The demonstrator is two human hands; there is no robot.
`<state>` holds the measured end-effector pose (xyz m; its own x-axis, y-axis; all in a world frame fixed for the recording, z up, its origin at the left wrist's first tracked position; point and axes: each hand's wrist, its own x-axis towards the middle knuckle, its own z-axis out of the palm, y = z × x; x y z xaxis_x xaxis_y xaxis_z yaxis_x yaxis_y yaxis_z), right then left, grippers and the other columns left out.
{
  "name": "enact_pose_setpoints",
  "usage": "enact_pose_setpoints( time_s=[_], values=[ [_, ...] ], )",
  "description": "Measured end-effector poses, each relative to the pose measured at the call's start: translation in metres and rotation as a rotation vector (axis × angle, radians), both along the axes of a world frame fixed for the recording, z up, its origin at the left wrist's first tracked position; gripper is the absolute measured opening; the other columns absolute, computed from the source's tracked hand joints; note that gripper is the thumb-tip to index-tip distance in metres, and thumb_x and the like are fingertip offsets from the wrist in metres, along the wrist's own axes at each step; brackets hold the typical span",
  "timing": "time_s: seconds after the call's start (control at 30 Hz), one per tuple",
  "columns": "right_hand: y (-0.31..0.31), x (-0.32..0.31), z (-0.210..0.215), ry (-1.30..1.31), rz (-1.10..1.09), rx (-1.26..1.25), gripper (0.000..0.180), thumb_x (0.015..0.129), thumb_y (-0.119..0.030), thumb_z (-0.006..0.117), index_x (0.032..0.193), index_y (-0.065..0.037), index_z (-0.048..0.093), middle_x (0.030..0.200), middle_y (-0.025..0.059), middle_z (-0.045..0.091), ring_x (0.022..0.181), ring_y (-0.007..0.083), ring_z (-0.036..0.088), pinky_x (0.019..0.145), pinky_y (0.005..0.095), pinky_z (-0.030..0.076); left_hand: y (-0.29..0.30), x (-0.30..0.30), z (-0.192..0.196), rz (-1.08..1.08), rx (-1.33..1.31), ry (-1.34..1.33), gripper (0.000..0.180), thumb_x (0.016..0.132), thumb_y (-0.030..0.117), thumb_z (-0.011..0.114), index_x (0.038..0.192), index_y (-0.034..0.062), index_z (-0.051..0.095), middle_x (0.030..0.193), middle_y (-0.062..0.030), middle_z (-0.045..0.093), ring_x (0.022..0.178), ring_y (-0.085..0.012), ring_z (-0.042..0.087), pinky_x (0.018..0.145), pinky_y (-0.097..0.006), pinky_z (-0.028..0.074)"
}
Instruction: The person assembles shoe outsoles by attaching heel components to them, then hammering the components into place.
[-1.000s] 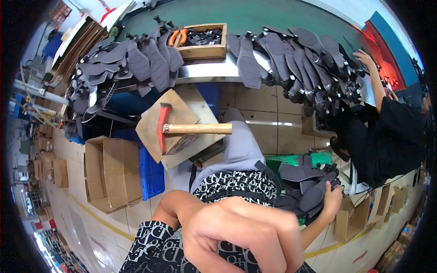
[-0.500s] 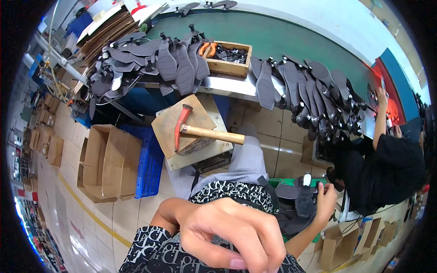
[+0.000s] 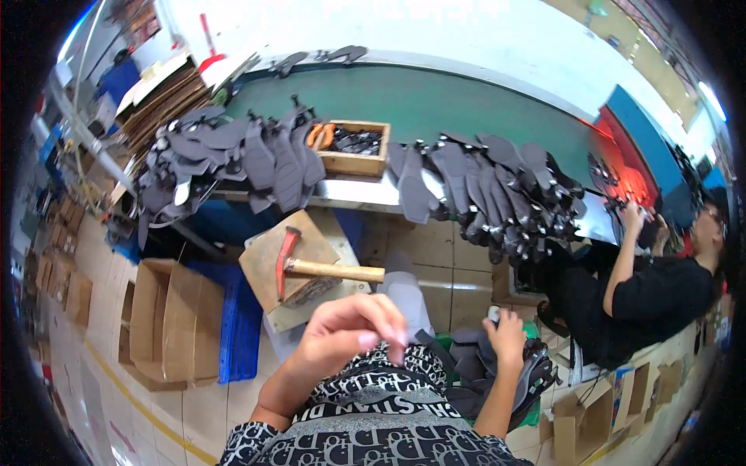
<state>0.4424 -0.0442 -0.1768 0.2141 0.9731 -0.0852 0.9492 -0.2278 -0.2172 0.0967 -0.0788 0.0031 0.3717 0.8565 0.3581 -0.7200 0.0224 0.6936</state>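
My left hand [image 3: 346, 338] hovers above my lap with its fingertips pinched together; I see nothing between them. My right hand [image 3: 505, 335] is down at my right side, its fingers curled over a dark grey cut piece on top of a pile of such pieces [image 3: 474, 373] in a green basket [image 3: 531, 412]. In front of my knees stands a wooden block [image 3: 268, 264], and on it lies a hammer [image 3: 326, 269] with a red head and a wooden handle. Neither hand touches the hammer.
A green-topped bench [image 3: 435, 109] runs across the back, with dark grey pieces [image 3: 482, 186] draped over its edge and a wooden tray [image 3: 353, 147] of small parts. Open cardboard boxes [image 3: 167, 318] and a blue crate [image 3: 241, 326] stand at left. A person in black [image 3: 645, 295] works at right.
My left hand has closed from loosely curled fingers into a pinch. My right hand has moved left onto the pile. The view has tilted up toward the bench.
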Motion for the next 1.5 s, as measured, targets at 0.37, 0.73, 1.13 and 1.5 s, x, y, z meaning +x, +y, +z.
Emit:
enact_pose_setpoints(
  time_s=[0.37,0.73,1.13,1.5],
  values=[
    [-0.046,0.062,-0.122,-0.367,0.227,0.003,0.028,0.084,-0.027,0.061,0.109,-0.022,0.073,0.111,0.0117,0.066,0.112,0.031,0.054,0.11,0.0495,0.027,0.021,0.001,-0.043,0.189,-0.17,0.121,0.02,0.087,0.015,0.056,0.094,-0.0036,0.058,0.093,-0.0158,0.06,0.082,-0.0237,0.061,0.076,-0.034,0.052],
    [-0.053,0.061,-0.124,-0.428,0.19,-0.084,0.032,0.084,-0.03,0.062,0.114,-0.022,0.07,0.112,0.011,0.064,0.116,0.0299,0.051,0.113,0.0497,0.021,0.165,0.218,-0.309,-0.076,0.205,1.321,0.044,0.08,0.036,0.062,0.102,-0.0021,0.066,0.094,-0.0216,0.069,0.089,-0.0333,0.067,0.08,-0.043,0.052],
    [-0.059,0.055,-0.123,-0.342,0.19,-0.056,0.036,0.083,-0.028,0.062,0.117,-0.016,0.069,0.119,0.0175,0.061,0.121,0.0346,0.048,0.113,0.0469,0.023,0.131,0.296,-0.429,-0.334,-0.519,1.478,0.079,0.073,0.051,0.072,0.117,-0.0135,0.06,0.127,-0.0279,0.058,0.118,-0.0357,0.057,0.099,-0.038,0.044],
    [-0.052,0.052,-0.115,-0.343,0.193,-0.123,0.039,0.082,-0.028,0.064,0.119,-0.015,0.068,0.124,0.0182,0.059,0.122,0.0356,0.047,0.113,0.0458,0.024,0.149,0.302,-0.521,-0.277,-0.898,1.187,0.031,0.092,0.028,0.05,0.103,0.0034,0.066,0.094,-0.0084,0.063,0.084,-0.0232,0.057,0.067,-0.039,0.047]
  ],
)
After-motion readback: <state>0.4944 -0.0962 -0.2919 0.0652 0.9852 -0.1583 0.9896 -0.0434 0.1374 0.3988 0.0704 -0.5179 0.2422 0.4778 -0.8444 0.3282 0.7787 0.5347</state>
